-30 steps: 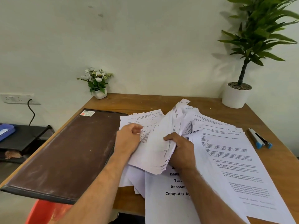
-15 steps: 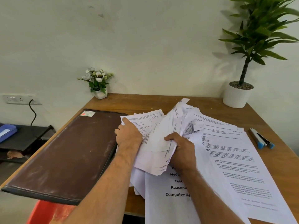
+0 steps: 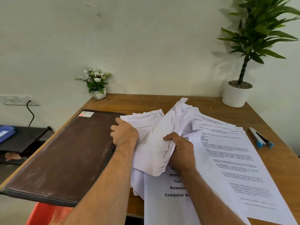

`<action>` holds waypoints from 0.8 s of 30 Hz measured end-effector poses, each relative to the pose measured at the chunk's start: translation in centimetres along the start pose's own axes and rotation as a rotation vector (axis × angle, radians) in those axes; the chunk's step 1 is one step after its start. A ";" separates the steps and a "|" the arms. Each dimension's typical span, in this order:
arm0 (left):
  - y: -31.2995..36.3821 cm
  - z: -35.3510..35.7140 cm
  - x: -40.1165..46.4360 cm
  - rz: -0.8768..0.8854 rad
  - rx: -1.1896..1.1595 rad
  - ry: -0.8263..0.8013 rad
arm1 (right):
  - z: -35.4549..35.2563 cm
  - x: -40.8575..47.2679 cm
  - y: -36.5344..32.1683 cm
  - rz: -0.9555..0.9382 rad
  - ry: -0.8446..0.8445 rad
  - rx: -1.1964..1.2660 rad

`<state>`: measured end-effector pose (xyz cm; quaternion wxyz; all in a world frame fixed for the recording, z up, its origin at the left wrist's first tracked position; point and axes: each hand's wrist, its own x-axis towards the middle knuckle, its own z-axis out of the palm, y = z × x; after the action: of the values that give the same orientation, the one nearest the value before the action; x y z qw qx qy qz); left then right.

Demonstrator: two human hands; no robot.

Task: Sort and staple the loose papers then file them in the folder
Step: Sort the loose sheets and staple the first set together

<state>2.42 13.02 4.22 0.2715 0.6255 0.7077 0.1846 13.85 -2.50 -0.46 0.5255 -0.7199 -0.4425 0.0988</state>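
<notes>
Wooden desk [image 3: 146, 103] against a pale wall, head view only: small flower pot [image 3: 98, 93] at approx 11 o'clock, tall potted plant [image 3: 236, 93] at 1 o'clock. We judge we're at the sorting step, early on; nothing looks stapled or filed yet. Our right hand [image 3: 180, 151] is curled tight round a thick wad of loose papers [image 3: 154, 148], thumb on top, gripping its near-right edge w/ the sheets fanned up off the desk. Our left hand [image 3: 125, 135] sits at the wad's left side, at 9 o'clock from the right hand; fingers bent over the paper edge, seemingly pinching or steadying sheets, though how firmly we can't tell. More printed sheets [image 3: 227, 159] lie spread flat under and to the right. Brown folder [image 3: 65, 151] lies closed, just beside the pile at 9 o'clock. Stapler [image 3: 260, 138] rests apart at 3 o'clock, untouched. Next, we reckon: separate sheets into sets, square the edges, then reach for the stapler.
</notes>
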 end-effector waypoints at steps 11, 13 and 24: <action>-1.1 -0.8 -1.5 0.399 -0.279 0.059 | 0.1 0.1 -0.2 0.016 -0.021 -0.013; -1.2 -1.0 -2.8 0.548 -0.246 0.003 | -0.1 0.1 -0.7 -0.011 0.003 0.008; -3.7 -1.8 -5.3 0.747 -0.362 -0.631 | -0.4 0.0 -0.9 0.017 -0.045 -0.055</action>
<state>-1.21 7.43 4.27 0.4910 0.8037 0.2768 0.1906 13.65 -2.71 0.54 0.4948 -0.7353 -0.4506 0.1072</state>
